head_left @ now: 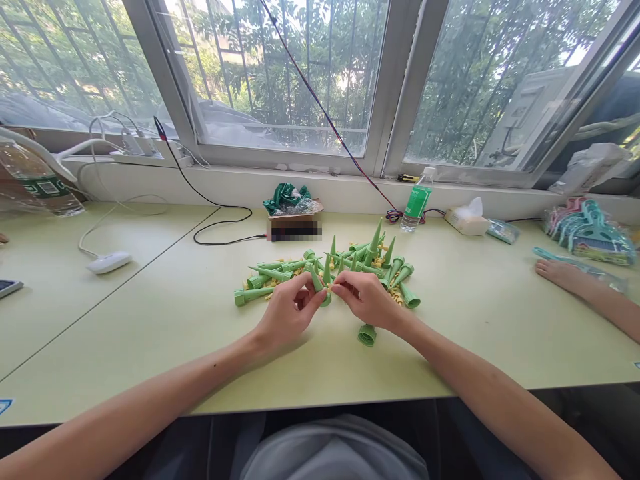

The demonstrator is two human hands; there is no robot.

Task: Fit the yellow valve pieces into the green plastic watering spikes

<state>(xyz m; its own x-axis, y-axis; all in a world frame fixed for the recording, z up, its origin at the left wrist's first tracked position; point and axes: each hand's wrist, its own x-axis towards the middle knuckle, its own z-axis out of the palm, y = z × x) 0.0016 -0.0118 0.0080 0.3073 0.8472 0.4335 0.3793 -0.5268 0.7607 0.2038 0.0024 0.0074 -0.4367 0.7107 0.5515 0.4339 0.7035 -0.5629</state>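
My left hand [293,305] is closed around a green plastic watering spike [317,279], its pointed end up and its wide end low. Against the spike, the fingertips of my right hand [369,297] pinch a small yellow valve [329,287]; whether it sits in the spike I cannot tell. Behind both hands spreads a pile of green spikes [374,243], some upright and others lying down, with small yellow valves [397,295] among them. A loose green cap [367,335] rests below my right hand, its threaded opening toward me.
Behind the pile are an open cardboard box [295,215] with green plastic, a water bottle [417,200] and a tissue box [467,220]. Black cable [225,208] and a white mouse [109,262] lie left. Another person's hand [563,272] rests near bagged brushes [593,233] at right.
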